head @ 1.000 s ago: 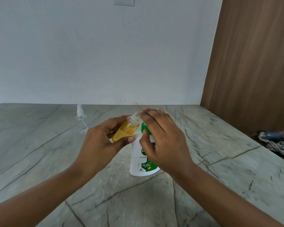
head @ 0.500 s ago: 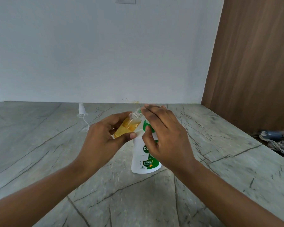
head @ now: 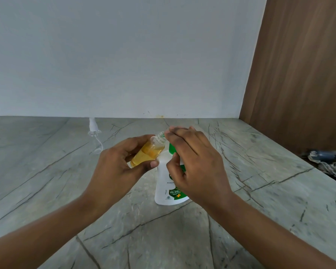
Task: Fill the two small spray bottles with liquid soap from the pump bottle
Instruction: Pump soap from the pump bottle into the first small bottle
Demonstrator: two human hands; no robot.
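Reading from the left edge, a clear spray head (head: 94,131) with a curved dip tube lies on the desk (head: 47,171) near the back wall, well apart from the work. Next, the left hand (head: 118,166) grips the small spray bottle (head: 148,152), its fingers (head: 137,140) curled over the upper side and the thumb pressed against the lower side. This bottle is held clear of the desk, uncapped, and appears more than half full of amber soap. Its long axis is tilted, with the base down-left toward the palm and the open neck up-right. The neck sits just beside the right fingertips, where the pump spout is judged to be; the spout itself is hidden under that hand. The pump bottle (head: 166,185) stands upright on the desk, immediately right of and below the small bottle; contact between the two cannot be confirmed. The right hand (head: 196,166) lies over the pump top, fingers (head: 184,136) nearly straight and wrapped round nothing, thumb bent toward the bottle's shoulder. A heap of cloth (head: 332,166) lies at far right, off the desk. Assessment: the next press depends on the neck mouth lying directly under the hidden spout, and a small misalignment would likely put soap on the fingers. Only one small bottle is in view.
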